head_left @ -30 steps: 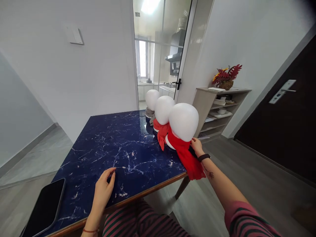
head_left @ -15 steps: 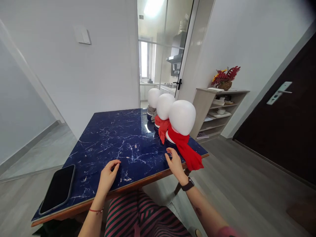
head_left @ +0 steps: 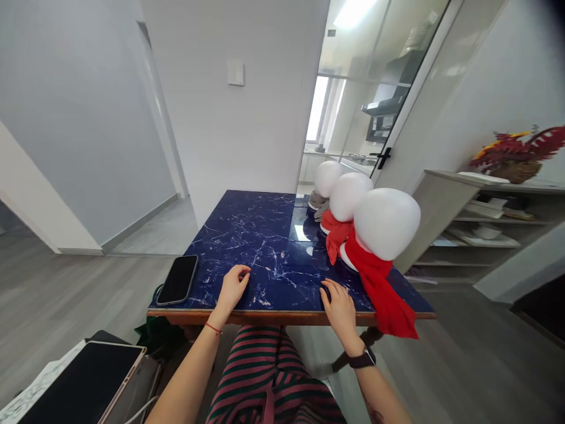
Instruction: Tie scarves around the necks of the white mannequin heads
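Note:
My left hand [head_left: 233, 287] rests on the front of the blue marbled table [head_left: 247, 235], its fingers loosely bent and thumb apart, with nothing in it. My right hand [head_left: 339, 305] lies on the tabletop to the right, fingers gently curved and apart, also bare. Just beyond it stands a white mannequin head [head_left: 387, 224] with a red scarf [head_left: 388, 294] round its neck, one end hanging over the front edge. Behind that are a second white head [head_left: 351, 197] with a coral scarf [head_left: 338, 234] and a third white head [head_left: 328, 178] with a grey scarf [head_left: 318, 203].
A black phone [head_left: 178, 280] lies at the table's left front corner. Lower left, a tablet [head_left: 83, 383] rests beside the table. A glass door [head_left: 353, 88] is behind the heads. On the right stands a shelf unit [head_left: 441, 194] topped by a flower basket [head_left: 516, 168].
The head view has swung left, so everything sits further right and the tablet has come into sight. Both hands stay resting on the table, holding nothing.

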